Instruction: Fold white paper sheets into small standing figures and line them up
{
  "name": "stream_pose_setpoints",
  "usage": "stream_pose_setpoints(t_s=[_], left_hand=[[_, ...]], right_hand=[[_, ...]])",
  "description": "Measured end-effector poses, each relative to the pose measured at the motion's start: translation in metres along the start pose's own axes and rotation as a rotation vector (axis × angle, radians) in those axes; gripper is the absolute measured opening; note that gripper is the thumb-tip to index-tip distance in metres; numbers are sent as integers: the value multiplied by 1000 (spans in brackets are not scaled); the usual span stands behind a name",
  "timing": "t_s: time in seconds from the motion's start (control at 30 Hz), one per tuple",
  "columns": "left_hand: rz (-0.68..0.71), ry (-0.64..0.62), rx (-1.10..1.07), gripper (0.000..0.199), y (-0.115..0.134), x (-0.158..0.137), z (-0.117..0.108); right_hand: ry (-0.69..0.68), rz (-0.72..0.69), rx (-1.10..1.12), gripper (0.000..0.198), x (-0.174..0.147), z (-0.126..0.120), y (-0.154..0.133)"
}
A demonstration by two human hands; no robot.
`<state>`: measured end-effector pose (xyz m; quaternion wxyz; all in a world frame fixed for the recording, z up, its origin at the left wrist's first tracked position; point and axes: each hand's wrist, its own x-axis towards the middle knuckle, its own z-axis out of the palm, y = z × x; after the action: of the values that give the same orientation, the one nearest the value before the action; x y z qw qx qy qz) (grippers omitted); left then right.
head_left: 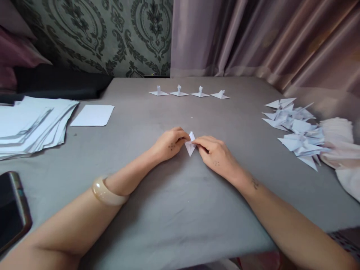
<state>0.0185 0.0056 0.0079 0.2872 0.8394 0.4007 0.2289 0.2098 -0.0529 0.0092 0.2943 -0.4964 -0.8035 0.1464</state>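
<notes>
A small folded white origami paper (190, 149) lies at the middle of the grey-covered table, one point towards me and a narrow tip pointing away. My left hand (172, 143) is closed on its left edge, fingertips pinching near the middle. From the other side my right hand (216, 153) pinches the right edge, its fingers bent over the paper. The fingertips hide part of the folds. Beyond the hands stands a row of several folded paper pieces, among them a folded paper piece (179, 92) with an upright centre and flat pointed sides.
Loose white sheets (33, 127) are stacked at the left, beside a squared pile of paper (92, 115). A phone (12, 210) lies at the near left. Several folded paper cranes (302, 137) are heaped at the right, against a pale cloth (340, 150). Curtains hang behind.
</notes>
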Motion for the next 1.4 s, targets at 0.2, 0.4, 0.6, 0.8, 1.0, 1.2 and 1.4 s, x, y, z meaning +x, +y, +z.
stream_pose_setpoints(t_s=[0.2, 0.4, 0.6, 0.8, 1.0, 1.2, 1.4], left_hand=[[-176, 29, -98, 20, 1, -2, -9], [-141, 21, -59, 15, 7, -4, -7], [-183, 58, 7, 14, 12, -2, -2], [-297, 78, 31, 13, 21, 2, 1], [-342, 91, 20, 12, 20, 4, 3], [-336, 112, -11, 13, 17, 5, 4], [-233, 132, 47, 10, 18, -5, 2]], right_hand=[[-50, -8, -71, 39, -2, -1, -2], [-57, -17, -118, 38, -2, 2, -3], [-93, -38, -196, 39, -3, 2, -5], [-131, -40, -264, 41, -2, 2, -8], [-168, -29, -291, 44, -2, 1, -10], [-191, -41, -321, 44, 0, -1, -12], [-219, -34, -306, 39, 3, -5, -16]])
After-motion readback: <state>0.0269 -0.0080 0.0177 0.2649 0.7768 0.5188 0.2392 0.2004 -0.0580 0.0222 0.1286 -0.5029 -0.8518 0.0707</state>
